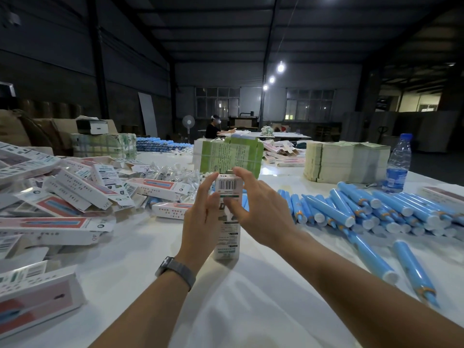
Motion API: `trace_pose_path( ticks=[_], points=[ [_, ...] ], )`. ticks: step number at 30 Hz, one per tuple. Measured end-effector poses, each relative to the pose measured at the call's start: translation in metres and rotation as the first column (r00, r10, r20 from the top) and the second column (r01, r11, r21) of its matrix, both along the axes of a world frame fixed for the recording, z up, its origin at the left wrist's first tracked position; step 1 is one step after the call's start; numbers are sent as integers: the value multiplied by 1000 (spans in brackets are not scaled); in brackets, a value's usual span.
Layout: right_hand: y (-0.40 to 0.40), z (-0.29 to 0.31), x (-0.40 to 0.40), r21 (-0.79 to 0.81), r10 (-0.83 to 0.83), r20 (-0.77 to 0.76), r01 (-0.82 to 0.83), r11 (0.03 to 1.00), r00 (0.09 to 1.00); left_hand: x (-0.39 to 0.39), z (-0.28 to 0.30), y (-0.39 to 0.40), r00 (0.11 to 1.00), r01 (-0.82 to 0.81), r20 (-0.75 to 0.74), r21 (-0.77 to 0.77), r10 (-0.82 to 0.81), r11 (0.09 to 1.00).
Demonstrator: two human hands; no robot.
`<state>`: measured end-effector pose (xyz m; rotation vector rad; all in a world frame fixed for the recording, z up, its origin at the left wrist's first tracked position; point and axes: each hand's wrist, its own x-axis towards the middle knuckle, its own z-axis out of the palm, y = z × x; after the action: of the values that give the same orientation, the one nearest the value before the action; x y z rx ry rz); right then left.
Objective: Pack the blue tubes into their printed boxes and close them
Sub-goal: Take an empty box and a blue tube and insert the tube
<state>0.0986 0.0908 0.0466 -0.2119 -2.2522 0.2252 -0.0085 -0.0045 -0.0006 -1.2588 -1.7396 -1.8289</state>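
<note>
We've got one printed box (227, 217) standing upright on the table (251, 310), dead centre in front of us, long axis vertical, barcode flap end up. Left hand (200, 222) is wrapped round the box's left side about mid-height, fingers curled on it. Right hand (261, 209) comes in from the right, fingers half-bent over the top corner, thumb pressing on the front face just below the barcode; looks like it's on the top flap, though whether the flap is fully tucked we can't tell. Can't see a tube inside either. Both hands are touching the box; right is the one at the closing end, so the tuck-down goes along the vertical axis from above. Loose blue tubes (364, 212) lie in a pile to our right, near the right hand; packed boxes (75, 197) are heaped to the left.
</note>
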Motion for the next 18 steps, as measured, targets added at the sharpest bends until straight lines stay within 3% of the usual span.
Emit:
trace_pose_path(
  ticks=[6, 11, 15, 18],
  points=[
    [4, -10, -4, -187, 9, 140, 18, 982, 990, 0, -5, -3, 999, 36, 15, -45, -35, 998],
    [-1, -7, -14, -268, 38, 11, -34, 963, 999, -6, -8, -5, 999, 39, 32, -49, -38, 998],
    [16, 18, 4, -270, -72, -32, 61, 961, 997, -18, -13, -9, 992, -105, 59, -92, 111, 990],
    [52, 38, 51, -174, -246, 49, 251, 952, 968, -28, -17, -10, 985, -154, 69, -101, 161, 983]
  ],
)
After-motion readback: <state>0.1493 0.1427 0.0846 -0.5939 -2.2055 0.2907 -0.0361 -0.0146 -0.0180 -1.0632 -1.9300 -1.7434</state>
